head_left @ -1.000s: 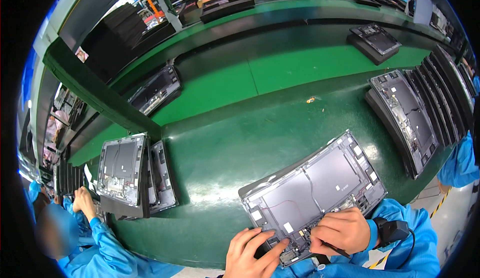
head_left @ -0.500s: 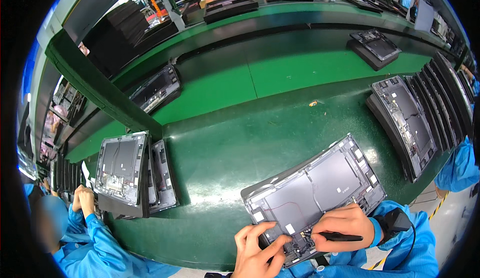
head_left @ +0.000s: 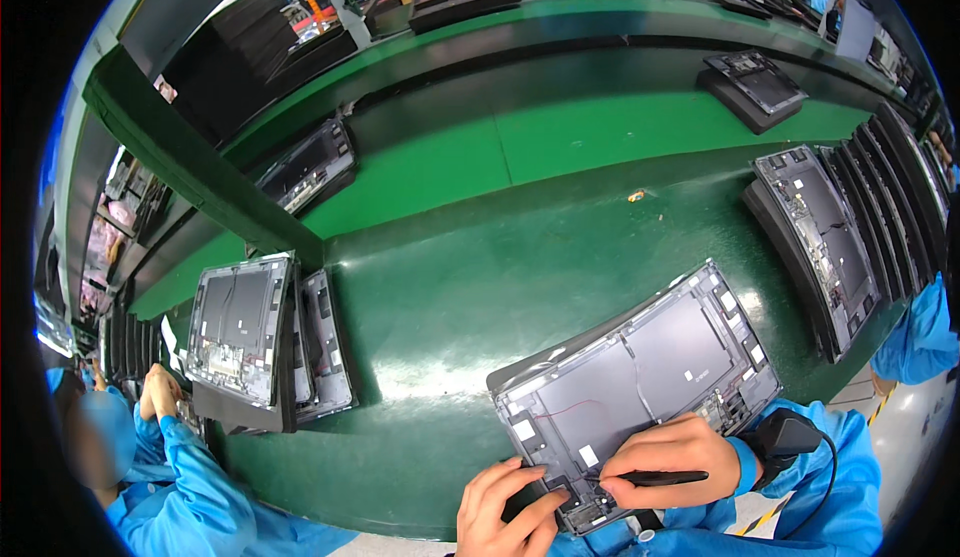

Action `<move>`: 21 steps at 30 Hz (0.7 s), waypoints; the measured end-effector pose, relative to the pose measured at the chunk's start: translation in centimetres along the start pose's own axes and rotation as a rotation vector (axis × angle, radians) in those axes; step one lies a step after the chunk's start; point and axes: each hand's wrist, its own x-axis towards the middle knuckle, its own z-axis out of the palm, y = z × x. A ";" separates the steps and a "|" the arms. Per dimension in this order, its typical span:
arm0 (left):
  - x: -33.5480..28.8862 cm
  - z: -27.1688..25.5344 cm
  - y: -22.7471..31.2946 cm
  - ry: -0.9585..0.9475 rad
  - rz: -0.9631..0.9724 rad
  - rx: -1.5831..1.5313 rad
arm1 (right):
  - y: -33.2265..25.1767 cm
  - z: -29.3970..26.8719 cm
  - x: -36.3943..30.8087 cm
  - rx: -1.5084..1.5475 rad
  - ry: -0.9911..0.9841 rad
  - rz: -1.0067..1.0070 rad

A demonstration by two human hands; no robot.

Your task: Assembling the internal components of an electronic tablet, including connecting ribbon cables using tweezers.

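Note:
An opened grey tablet housing point(head_left: 665, 357) lies tilted before me on a dark pad point(head_left: 570, 347), with its circuit parts and thin cables exposed. My left hand point(head_left: 495, 517) rests at its near left corner, fingers bent and apart, with the fingertips touching the frame. My right hand point(head_left: 675, 457) is closed around a slim black pen-shaped tool point(head_left: 665, 478). Its fingertips are low over the small parts along the near edge, and the tool's tip is hidden among them.
Similar opened housings point(head_left: 236, 327) are stacked at left, beside a co-worker's clasped hands point(head_left: 160, 393). More housings point(head_left: 815, 242) lean in a row at right, near another person's blue sleeve point(head_left: 918, 332). A green belt point(head_left: 450, 162) runs beyond the green table point(head_left: 420, 307), carrying two housings.
My right hand and the black tool have moved left along the housing's near edge, closer to my left hand. The left hand stays at the corner with only a slight shift.

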 end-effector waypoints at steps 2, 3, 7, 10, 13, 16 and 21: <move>0.2 -0.2 -0.2 0.010 0.032 0.072 | 0.0 0.3 0.2 0.008 -0.004 -0.004; 0.3 -0.3 -0.3 0.011 0.029 0.072 | 0.1 0.4 0.3 0.026 -0.014 0.007; 0.5 -0.8 -0.9 -0.071 0.114 0.116 | 0.8 0.7 0.4 0.042 -0.042 0.003; 0.8 -1.1 -1.3 -0.133 0.167 0.140 | 0.8 0.7 0.4 0.061 -0.039 0.021; 1.2 -1.4 -1.7 -0.178 0.168 0.165 | 0.7 0.8 0.7 0.046 -0.046 0.023; 2.0 -1.8 -2.2 -0.247 0.140 0.129 | 0.5 0.7 0.7 0.049 -0.050 0.038; 3.0 -1.9 -2.8 -0.332 0.072 0.124 | 0.5 0.7 0.7 0.084 -0.044 0.069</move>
